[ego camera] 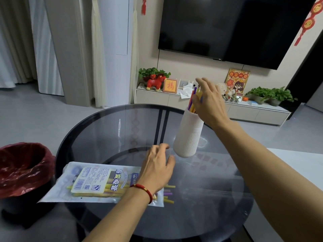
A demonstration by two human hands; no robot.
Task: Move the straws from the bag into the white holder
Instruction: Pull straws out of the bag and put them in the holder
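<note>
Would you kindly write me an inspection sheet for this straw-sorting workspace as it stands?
Surface: round dark glass table, reflective.
Job's things: white holder upright on the table, straws standing in it; bag lying flat near the front left edge, more straws poking from its open end.
Clutter: nothing seen on the table.
Grippers: right hand at the straws in the holder, grasp unclear; left hand over the bag's open end, fingers loosely curled, holding nothing.
Cables: nothing seen.
Surroundings: bin with red liner left of the table; wall television above a low cabinet with plants and ornaments.
</note>
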